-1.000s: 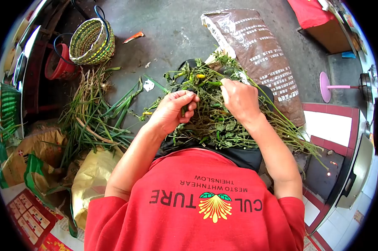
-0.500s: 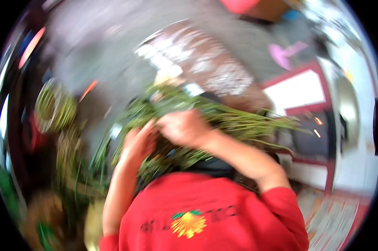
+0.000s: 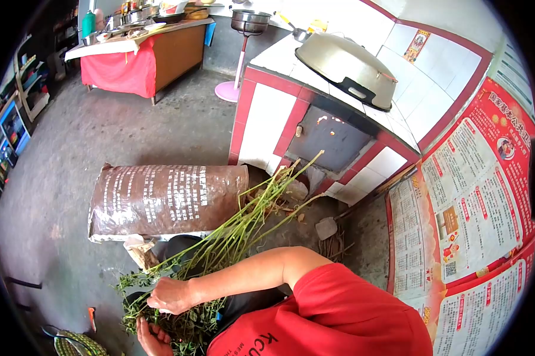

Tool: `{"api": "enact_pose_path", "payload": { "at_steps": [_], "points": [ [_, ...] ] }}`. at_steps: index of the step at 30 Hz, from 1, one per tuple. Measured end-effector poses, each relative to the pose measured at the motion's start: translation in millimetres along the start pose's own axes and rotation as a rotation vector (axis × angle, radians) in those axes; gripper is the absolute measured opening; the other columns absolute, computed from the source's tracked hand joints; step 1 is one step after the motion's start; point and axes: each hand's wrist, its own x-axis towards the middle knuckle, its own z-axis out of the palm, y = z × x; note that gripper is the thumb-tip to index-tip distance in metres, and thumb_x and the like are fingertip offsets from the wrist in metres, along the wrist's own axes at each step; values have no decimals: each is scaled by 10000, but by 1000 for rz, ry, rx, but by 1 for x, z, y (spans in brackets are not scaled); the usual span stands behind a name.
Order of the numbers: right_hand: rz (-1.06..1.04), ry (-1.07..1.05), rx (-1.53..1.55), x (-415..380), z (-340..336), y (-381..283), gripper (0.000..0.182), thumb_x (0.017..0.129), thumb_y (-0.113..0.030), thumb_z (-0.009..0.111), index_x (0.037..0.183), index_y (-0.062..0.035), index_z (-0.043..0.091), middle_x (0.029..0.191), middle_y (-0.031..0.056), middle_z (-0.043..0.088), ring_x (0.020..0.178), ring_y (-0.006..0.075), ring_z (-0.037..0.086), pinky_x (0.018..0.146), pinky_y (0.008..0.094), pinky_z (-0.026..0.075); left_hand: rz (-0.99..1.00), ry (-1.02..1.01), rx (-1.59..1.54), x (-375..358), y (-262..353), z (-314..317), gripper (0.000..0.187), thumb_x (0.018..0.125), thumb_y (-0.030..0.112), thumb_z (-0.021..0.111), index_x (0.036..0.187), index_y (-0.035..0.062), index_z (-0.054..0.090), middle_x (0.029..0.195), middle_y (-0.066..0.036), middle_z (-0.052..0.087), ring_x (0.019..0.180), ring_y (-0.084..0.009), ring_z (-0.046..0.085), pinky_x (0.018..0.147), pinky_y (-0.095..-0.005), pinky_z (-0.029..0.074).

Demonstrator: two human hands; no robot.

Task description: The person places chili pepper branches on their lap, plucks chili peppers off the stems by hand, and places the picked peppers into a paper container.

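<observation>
A bundle of long green stems with leafy ends (image 3: pixel 235 240) lies across the person's lap, its bare stems pointing up and right. My right hand (image 3: pixel 171 295) is closed in a pinch on the green stems at the leafy end. Just below it, my left hand (image 3: pixel 153 338) is close to the leaves, with its fingers curled; whether it holds a stem is hard to make out. Darker loose leaves (image 3: pixel 196 326) lie under and beside both hands.
A brown printed sack (image 3: pixel 166 199) lies ahead on the floor. A tiled stove (image 3: pixel 273 118) with a large metal lid (image 3: pixel 350 65) stands at the upper right. Posters (image 3: pixel 481 202) cover the right wall. An orange-handled tool (image 3: pixel 92 319) and a woven basket (image 3: pixel 77 344) are lower left.
The view has swung to the right and sharpened, bringing the stove and posters into fuller view. Both hands now appear lower and further left, still at the greens.
</observation>
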Motion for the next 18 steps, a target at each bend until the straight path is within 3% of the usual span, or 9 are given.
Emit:
{"api": "enact_pose_path", "payload": {
  "at_steps": [2, 4, 5, 6, 7, 9, 11, 17, 18],
  "points": [
    [-31, 11, 42, 1, 3, 3, 173, 672, -182, 659, 686, -17, 610, 631, 164, 599, 634, 338, 609, 577, 437, 476, 16, 22, 82, 5, -1, -3, 173, 883, 264, 550, 937, 104, 511, 682, -38, 464, 527, -135, 355, 454, -285, 320],
    [-70, 49, 87, 5, 0, -2, 156, 673, -168, 646, 679, -17, 607, 636, 160, 602, 632, 333, 607, 571, 438, 474, 0, 50, 239, 6, 4, -3, 348, 857, 335, 590, 1116, 111, 527, 799, -96, 538, 603, -167, 419, 501, -309, 378],
    [-135, 36, 61, 6, 3, -3, 128, 730, -119, 565, 650, -19, 579, 641, 150, 590, 617, 311, 600, 568, 416, 471, 136, 10, 351, 6, -5, -3, 211, 881, 309, 534, 856, 105, 579, 559, 31, 439, 422, -55, 340, 369, -211, 217],
    [-152, 44, 92, 9, 13, 0, 136, 734, -127, 551, 645, -29, 583, 641, 142, 592, 627, 308, 602, 573, 414, 476, 221, -144, 418, 10, -5, -9, 283, 889, 250, 528, 649, 99, 516, 477, 39, 372, 383, -53, 306, 344, -229, 194],
    [-185, 34, 155, 14, 33, -2, 146, 738, -136, 538, 640, -39, 586, 640, 134, 594, 636, 304, 605, 579, 412, 482, 174, -76, 480, 19, -11, -29, 333, 878, 251, 539, 594, 81, 498, 471, 23, 405, 392, -58, 343, 361, -235, 210],
    [-81, -102, 161, 8, 36, -31, 139, 745, -165, 520, 716, -86, 631, 715, 116, 624, 652, 300, 609, 586, 407, 495, 290, -172, 619, -9, -9, -48, 336, 863, 263, 554, 590, 77, 491, 486, 26, 417, 416, -58, 358, 395, -238, 231],
    [-190, -102, 65, 6, 37, -36, 154, 777, -224, 539, 758, -112, 643, 764, 98, 628, 677, 291, 610, 577, 381, 500, 192, -159, 636, -21, -12, -59, 335, 853, 275, 556, 611, 50, 502, 524, 23, 425, 471, -67, 362, 422, -256, 252],
    [-123, -103, 37, 9, 25, -19, 35, 772, -82, 578, 774, -53, 597, 731, 118, 577, 683, 320, 589, 593, 396, 472, 320, -258, 698, 16, -18, -54, 251, 834, 224, 569, 795, -24, 585, 569, -13, 481, 550, -86, 428, 480, -288, 353],
    [-131, -81, 80, 7, -5, 4, 39, 765, -79, 586, 758, -42, 580, 726, 122, 577, 687, 320, 591, 593, 400, 471, 273, -222, 701, 20, -7, -16, 226, 829, 195, 579, 805, -29, 586, 589, -24, 499, 559, -93, 437, 497, -297, 371]
  ]
}}
